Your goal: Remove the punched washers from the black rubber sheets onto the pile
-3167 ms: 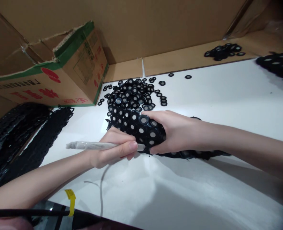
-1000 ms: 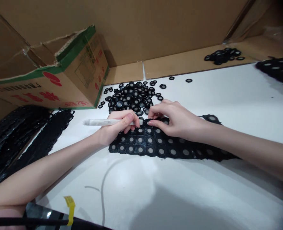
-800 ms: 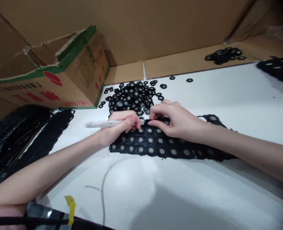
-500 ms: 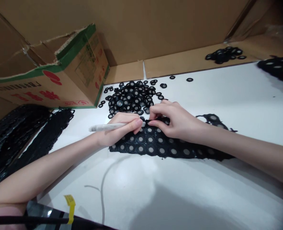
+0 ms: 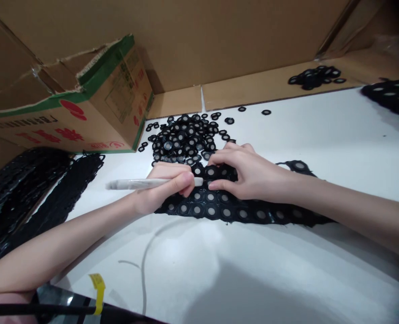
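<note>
A black rubber sheet (image 5: pixel 219 209) dotted with pale-centred rings lies flat on the white table (image 5: pixel 253 270). My left hand (image 5: pixel 162 189) is closed round a white pen-like tool (image 5: pixel 135 183), whose tip rests on the sheet's upper edge. My right hand (image 5: pixel 249 173) presses down on the sheet right beside the tool's tip, its thumb and forefinger pinched at a ring. Just behind both hands sits a pile of loose black rings (image 5: pixel 186 135).
A cardboard box (image 5: pixel 84 103) with green trim and red print stands at the back left. Black perforated strips (image 5: pixel 33 189) lie at the left edge. More rings (image 5: pixel 314 76) and another black sheet (image 5: pixel 391 92) are at the far right. Cardboard walls close the back.
3.2 s ago my right hand held the sheet bunched up above the table; now the sheet lies flat. Since half a second ago the tool has shifted a little lower along the sheet's edge.
</note>
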Demonstrator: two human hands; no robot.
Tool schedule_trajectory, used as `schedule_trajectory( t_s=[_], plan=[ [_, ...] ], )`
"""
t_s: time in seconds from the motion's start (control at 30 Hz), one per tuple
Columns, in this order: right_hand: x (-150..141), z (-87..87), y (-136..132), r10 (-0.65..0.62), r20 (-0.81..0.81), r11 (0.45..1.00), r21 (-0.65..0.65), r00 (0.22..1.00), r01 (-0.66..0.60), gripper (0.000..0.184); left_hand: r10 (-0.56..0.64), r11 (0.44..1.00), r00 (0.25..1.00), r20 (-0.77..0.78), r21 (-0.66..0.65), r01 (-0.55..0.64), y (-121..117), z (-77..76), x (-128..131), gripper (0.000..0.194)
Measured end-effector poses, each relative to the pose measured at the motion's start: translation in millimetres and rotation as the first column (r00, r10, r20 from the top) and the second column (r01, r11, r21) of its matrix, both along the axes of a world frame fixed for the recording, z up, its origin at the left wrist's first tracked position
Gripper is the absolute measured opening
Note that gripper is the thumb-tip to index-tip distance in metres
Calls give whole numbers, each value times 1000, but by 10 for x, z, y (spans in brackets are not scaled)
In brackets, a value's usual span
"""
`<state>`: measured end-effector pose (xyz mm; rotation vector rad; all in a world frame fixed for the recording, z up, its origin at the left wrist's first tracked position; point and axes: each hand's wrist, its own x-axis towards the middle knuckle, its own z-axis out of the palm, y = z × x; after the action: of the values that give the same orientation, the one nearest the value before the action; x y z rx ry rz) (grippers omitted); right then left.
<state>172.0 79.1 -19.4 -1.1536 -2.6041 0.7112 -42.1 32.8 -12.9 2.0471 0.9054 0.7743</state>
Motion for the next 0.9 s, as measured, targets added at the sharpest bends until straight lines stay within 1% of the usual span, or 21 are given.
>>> schedule_trajectory(
  t_s=[0.2, 0.37, 0.63, 0.73, 0.8, 0.9],
  plan=[
    [-18, 10, 7, -5, -27, 999, -45, 1000, 4, 26, -15, 1000, 997, -77, 8, 16, -15, 1, 18, 45],
    [-20, -9, 13, 6, -51, 999, -43, 999, -8, 25, -41, 999, 996, -78, 10, 42, -12, 6, 31, 42],
    [-16, -10, 4, 50, -39, 999, -3, 998, -50, 19, -166, 984, 985, -46, -70, 162, 49, -11, 36, 42],
    [-5, 5, -3, 81, -44, 997, 4, 996, -81, 20, -157, 985, 986, -64, -78, 152, 41, -13, 27, 42],
    [-1, 43, -15, 114, -31, 993, -3, 993, -114, 20, -138, 989, 988, -62, -55, 135, 21, -17, 26, 41],
    [-10, 128, -44, 137, 39, 990, -35, 990, -136, 29, -104, 995, 994, -38, -1, 104, -21, -27, 25, 40]
  ],
)
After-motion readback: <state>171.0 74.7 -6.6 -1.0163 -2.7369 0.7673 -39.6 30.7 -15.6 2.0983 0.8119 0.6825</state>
